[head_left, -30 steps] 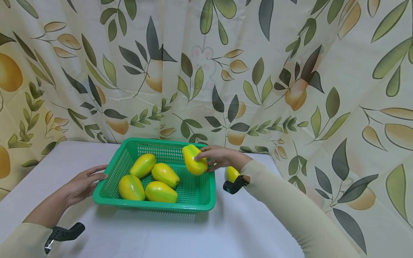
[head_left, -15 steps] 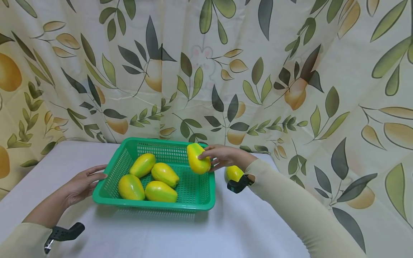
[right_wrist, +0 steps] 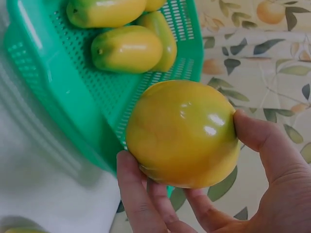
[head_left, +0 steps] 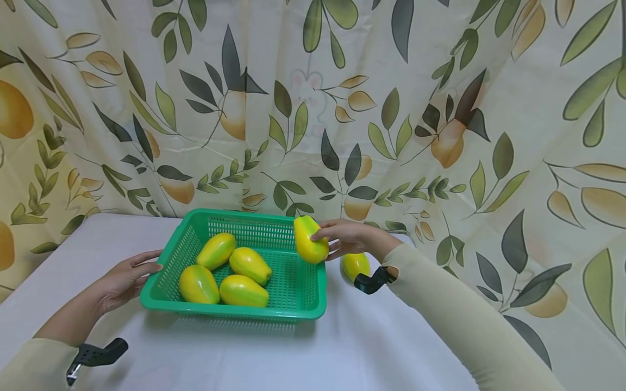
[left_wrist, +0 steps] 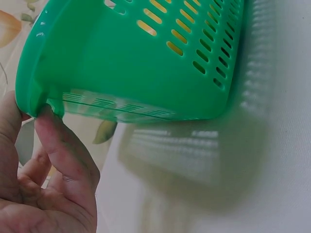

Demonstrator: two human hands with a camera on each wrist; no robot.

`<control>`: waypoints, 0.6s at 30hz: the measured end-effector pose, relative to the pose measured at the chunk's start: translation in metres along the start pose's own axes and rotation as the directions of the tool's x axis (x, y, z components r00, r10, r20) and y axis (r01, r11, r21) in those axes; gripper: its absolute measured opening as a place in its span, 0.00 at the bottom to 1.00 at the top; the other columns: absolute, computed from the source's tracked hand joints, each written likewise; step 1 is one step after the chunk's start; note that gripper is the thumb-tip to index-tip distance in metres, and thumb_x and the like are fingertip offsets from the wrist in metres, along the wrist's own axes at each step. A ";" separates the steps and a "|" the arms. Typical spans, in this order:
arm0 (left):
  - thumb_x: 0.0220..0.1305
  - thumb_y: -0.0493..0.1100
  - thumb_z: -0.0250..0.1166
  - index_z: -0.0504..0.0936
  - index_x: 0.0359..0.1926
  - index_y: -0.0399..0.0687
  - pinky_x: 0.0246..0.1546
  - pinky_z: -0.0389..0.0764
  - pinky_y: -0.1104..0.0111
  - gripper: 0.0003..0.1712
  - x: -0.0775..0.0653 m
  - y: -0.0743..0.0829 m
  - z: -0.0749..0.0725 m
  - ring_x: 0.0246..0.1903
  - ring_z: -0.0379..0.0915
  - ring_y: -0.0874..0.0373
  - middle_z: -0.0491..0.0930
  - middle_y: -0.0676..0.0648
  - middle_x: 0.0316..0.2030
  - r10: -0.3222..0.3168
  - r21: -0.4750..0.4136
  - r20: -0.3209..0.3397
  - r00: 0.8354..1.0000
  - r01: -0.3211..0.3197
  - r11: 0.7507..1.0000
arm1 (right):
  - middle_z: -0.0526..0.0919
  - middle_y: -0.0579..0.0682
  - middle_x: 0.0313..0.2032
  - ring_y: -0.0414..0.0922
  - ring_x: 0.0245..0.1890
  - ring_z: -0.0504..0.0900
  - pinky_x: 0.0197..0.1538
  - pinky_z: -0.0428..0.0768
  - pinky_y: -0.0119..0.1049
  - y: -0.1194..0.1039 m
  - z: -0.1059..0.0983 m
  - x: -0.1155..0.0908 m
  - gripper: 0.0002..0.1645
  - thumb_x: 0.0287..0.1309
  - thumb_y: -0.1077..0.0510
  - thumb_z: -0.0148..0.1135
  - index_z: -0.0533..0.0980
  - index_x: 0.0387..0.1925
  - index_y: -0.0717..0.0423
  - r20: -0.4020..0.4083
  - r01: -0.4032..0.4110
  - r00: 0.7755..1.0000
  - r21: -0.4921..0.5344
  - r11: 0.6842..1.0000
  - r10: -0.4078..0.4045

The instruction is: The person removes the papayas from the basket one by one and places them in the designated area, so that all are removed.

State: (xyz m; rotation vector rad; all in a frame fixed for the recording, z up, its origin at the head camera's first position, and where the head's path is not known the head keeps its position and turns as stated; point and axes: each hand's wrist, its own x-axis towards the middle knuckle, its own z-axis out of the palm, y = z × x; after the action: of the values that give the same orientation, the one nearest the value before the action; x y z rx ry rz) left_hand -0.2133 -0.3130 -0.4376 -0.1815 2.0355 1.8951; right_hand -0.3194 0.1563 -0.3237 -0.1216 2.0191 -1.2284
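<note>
The green plastic basket [head_left: 233, 313] bears several yellow-green papayas, among them one papaya [head_left: 199, 284] at its front left. My left hand [head_left: 128, 279] pinches the basket's left rim between thumb and fingers; the left wrist view shows the fingertips under the rim [left_wrist: 29, 73]. My right hand [head_left: 344, 237] grips another papaya [head_left: 311, 241] above the basket's back right corner. In the right wrist view, thumb and fingers reach round opposite sides of this held papaya [right_wrist: 182, 136]. One more papaya [head_left: 355, 265] lies on the table right of the basket, partly hidden by the right wrist.
A white cloth [head_left: 274, 358] covers the table. Close behind the basket hangs a curtain [head_left: 303, 119] printed with leaves and fruit. Black wrist cameras [head_left: 100, 353] are strapped to both forearms.
My right hand has moved right with the papaya, from over the basket's inside toward its right rim. The left hand and the basket stay in place.
</note>
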 end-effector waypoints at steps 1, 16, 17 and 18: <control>0.71 0.46 0.58 0.44 0.76 0.38 0.45 0.86 0.63 0.44 0.000 0.000 0.000 0.40 0.84 0.62 0.81 0.60 0.38 -0.001 0.002 -0.001 1.000 0.001 1.000 | 0.66 0.59 0.62 0.59 0.58 0.73 0.61 0.79 0.51 0.001 -0.001 -0.001 0.38 0.63 0.53 0.60 0.57 0.71 0.56 -0.001 -0.001 1.000 0.004 1.000 0.001; 0.71 0.48 0.58 0.43 0.76 0.36 0.47 0.86 0.63 0.45 -0.001 0.000 -0.001 0.41 0.82 0.65 0.79 0.62 0.40 0.001 0.048 -0.012 1.000 -0.001 0.999 | 0.64 0.61 0.64 0.60 0.62 0.72 0.62 0.77 0.51 0.022 -0.023 -0.018 0.43 0.64 0.53 0.59 0.52 0.73 0.58 -0.035 -0.002 0.999 0.053 0.999 0.004; 0.71 0.48 0.58 0.43 0.76 0.36 0.47 0.86 0.62 0.45 -0.001 0.000 -0.002 0.42 0.82 0.64 0.79 0.62 0.40 0.001 0.045 -0.008 1.000 0.000 0.999 | 0.63 0.61 0.64 0.60 0.62 0.72 0.62 0.77 0.51 0.023 -0.024 -0.019 0.43 0.64 0.53 0.59 0.51 0.73 0.59 -0.035 -0.001 0.999 0.056 0.998 0.003; 0.72 0.48 0.58 0.43 0.76 0.36 0.48 0.86 0.62 0.45 -0.001 -0.001 -0.002 0.42 0.82 0.64 0.78 0.62 0.40 -0.001 0.042 -0.002 1.000 0.001 0.999 | 0.63 0.61 0.64 0.60 0.62 0.72 0.62 0.78 0.51 0.024 -0.025 -0.020 0.43 0.64 0.53 0.59 0.51 0.73 0.59 -0.038 -0.001 0.999 0.058 0.998 0.003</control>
State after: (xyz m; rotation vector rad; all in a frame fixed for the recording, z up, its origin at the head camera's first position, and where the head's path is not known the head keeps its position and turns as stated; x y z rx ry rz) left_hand -0.2127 -0.3152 -0.4380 -0.1735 2.0745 1.8508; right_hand -0.3144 0.1964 -0.3249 -0.0683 2.0133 -1.2957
